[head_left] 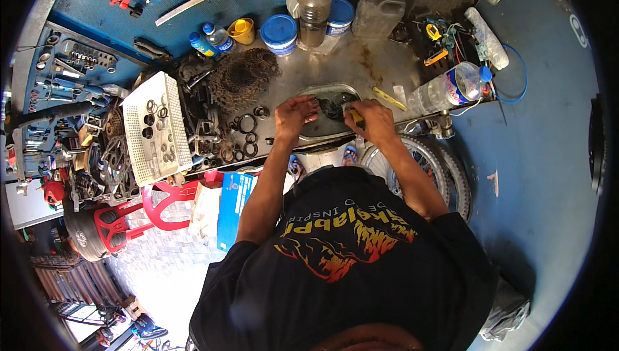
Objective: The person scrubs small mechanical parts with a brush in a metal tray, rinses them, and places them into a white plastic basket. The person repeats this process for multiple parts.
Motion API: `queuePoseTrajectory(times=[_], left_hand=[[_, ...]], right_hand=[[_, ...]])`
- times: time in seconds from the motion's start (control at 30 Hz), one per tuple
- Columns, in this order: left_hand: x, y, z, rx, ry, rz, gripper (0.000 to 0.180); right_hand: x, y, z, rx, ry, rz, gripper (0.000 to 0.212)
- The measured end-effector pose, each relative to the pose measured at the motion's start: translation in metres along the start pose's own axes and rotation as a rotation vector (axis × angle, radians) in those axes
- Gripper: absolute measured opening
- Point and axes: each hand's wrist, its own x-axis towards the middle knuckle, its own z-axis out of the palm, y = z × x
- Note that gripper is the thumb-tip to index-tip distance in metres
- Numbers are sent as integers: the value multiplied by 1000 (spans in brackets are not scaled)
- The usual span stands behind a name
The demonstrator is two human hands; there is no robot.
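On the workbench in front of me lies a shallow oval metal tray with dark, greasy parts in it. My left hand is over the tray's left side, its fingers bent in beside the dark parts; whatever they grip is too small to name. Over the right side, my right hand is closed round a tool with a yellow handle. The tool's working end is lost among the dark parts.
Left of the tray are black rings, a pile of bicycle sprockets and a white perforated basket. Blue-lidded tubs and a bottle stand behind. A clear bottle lies right; a bicycle wheel sits below the bench edge.
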Motion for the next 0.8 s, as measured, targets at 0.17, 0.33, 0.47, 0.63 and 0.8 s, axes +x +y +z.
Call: queuePoseTrajectory(times=[0.17, 0.33, 0.47, 0.63, 0.8], left_hand=[[10, -11, 8, 116, 30, 41, 25], [13, -12, 10, 245, 34, 312, 29], [14, -11, 8, 216, 33, 310, 31], [18, -9, 12, 220, 38, 362, 30], [18, 0, 16, 128, 33, 306, 21]], right_hand=[[23, -18, 19, 768, -15, 358, 28], [37, -35, 30, 733, 288, 95, 28], [38, -38, 17, 797, 151, 203, 28], [40, -45, 11, 707, 43, 279, 30], [31, -42, 11, 783, 96, 245, 32]])
